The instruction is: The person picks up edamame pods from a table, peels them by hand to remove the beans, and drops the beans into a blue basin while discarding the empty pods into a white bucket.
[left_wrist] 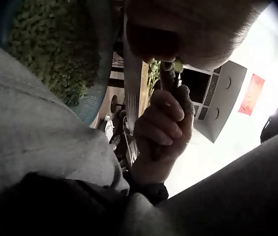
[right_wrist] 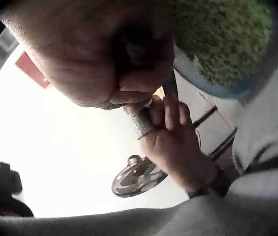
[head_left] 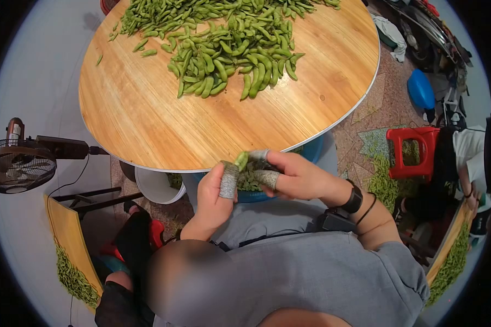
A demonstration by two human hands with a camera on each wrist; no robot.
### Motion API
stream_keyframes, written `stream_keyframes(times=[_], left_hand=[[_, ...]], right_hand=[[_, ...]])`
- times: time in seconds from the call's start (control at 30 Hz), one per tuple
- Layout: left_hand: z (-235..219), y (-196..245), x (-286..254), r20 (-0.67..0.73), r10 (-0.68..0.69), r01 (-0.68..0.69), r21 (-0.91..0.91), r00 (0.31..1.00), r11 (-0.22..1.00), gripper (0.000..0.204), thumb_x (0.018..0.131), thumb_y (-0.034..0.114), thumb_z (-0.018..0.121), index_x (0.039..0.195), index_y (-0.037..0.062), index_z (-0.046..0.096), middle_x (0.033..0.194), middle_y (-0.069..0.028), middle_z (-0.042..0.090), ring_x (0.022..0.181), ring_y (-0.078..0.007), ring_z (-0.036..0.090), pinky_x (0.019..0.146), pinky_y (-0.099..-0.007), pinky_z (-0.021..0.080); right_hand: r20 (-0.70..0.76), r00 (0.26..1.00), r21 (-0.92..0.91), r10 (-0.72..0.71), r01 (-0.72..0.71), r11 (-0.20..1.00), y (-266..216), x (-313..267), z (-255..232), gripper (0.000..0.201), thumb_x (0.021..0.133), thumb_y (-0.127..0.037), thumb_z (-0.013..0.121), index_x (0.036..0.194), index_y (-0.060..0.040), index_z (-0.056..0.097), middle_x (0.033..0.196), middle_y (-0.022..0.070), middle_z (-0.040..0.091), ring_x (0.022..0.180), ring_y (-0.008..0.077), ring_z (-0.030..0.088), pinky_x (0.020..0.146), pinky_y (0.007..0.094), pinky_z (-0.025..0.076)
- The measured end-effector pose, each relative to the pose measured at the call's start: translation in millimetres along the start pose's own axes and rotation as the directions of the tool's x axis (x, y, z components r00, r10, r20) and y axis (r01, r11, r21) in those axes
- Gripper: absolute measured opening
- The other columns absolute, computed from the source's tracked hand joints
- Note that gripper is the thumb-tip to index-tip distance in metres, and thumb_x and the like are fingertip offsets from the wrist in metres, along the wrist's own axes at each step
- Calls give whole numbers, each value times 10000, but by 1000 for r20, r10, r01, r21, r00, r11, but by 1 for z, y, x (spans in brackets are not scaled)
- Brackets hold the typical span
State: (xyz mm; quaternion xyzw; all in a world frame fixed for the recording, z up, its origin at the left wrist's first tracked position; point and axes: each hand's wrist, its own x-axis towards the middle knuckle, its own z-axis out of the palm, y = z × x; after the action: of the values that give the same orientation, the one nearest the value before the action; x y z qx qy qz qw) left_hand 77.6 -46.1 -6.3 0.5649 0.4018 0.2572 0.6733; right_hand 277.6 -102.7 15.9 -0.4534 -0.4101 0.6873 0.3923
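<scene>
A green soybean pod (head_left: pixel 241 159) sits between the two hands over a blue basin. My left hand (head_left: pixel 210 199) pinches it, with grey tape wrapped round the thumb. From the other side my right hand (head_left: pixel 297 174) grips the pod's end, with tape on its thumb and index finger. In the left wrist view the right hand (left_wrist: pixel 161 125) has its other fingers curled in. The pod is mostly hidden by the fingers in the wrist views. Beneath the hands, the blue basin (right_wrist: pixel 212 91) holds many shelled green beans (right_wrist: pixel 227 39).
A round wooden table (head_left: pixel 147 125) bears a heap of pods (head_left: pixel 218 60). A white bucket (head_left: pixel 158 188) stands under its edge. A fan (head_left: pixel 21 166) is at left, a red stool (head_left: pixel 414 152) at right. Other people sit at both sides.
</scene>
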Motion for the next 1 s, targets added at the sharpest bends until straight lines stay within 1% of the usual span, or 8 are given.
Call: stream_keyframes(times=[0.07,0.17,0.23,0.3,0.37,0.63,0.87,1.0], left_hand=[[3,7,1,133,263,-294,474,956,830,85,831,52,531,897,2,513,748,-148,518,683,-281,551,613,-345,448],[6,-1,-3,250,321,-405,494,914,769,111,837,74,544,912,-3,515,752,-151,503,696,-298,540,649,-361,449],[1,0,-6,269,197,-282,326,943,902,108,873,80,532,945,0,524,736,-113,509,627,-233,515,602,-343,447],[0,-1,-10,306,-190,308,-406,933,861,101,911,73,499,985,9,526,737,-50,511,577,-139,472,553,-302,436],[1,-3,-12,329,-156,294,-427,931,855,105,941,61,455,1013,19,519,753,-3,501,567,-62,432,520,-262,420],[5,-20,-5,221,360,-422,419,906,804,119,771,66,579,824,2,494,729,-174,485,644,-356,494,589,-379,428],[-7,-13,-12,209,376,-427,542,903,724,116,756,50,587,803,3,492,734,-170,513,678,-371,530,597,-381,437],[-56,-20,-30,-120,454,-248,702,883,667,83,816,100,571,809,19,550,736,-162,551,683,-354,555,618,-386,457]], right_hand=[[-94,984,-181,-149,130,975,5,-1,-2,291,918,-140,544,1195,-60,503,802,-4,554,637,62,507,529,217,419],[-231,940,-590,-252,71,804,15,5,-4,234,866,-183,615,1004,-8,543,760,22,562,650,124,534,587,274,447],[-170,932,-282,-320,265,922,33,10,-1,266,831,-213,678,946,-5,558,740,20,568,637,126,530,576,283,438],[-153,924,-301,-350,294,907,25,5,2,300,807,-224,710,956,-6,568,746,12,576,649,99,520,574,271,441],[-113,993,-132,-23,8,991,9,-1,6,306,808,-225,713,981,-13,577,739,4,569,673,83,523,590,260,450],[-146,963,-525,-226,119,843,23,-1,11,271,736,-162,630,937,7,562,733,125,609,612,233,590,582,334,478],[-156,935,-798,-319,71,599,21,-5,15,194,719,-135,597,816,4,503,758,209,575,759,397,580,645,446,473],[8,893,-898,-450,205,390,14,-9,5,187,698,-98,603,828,-4,507,792,190,564,767,377,576,651,453,468]])
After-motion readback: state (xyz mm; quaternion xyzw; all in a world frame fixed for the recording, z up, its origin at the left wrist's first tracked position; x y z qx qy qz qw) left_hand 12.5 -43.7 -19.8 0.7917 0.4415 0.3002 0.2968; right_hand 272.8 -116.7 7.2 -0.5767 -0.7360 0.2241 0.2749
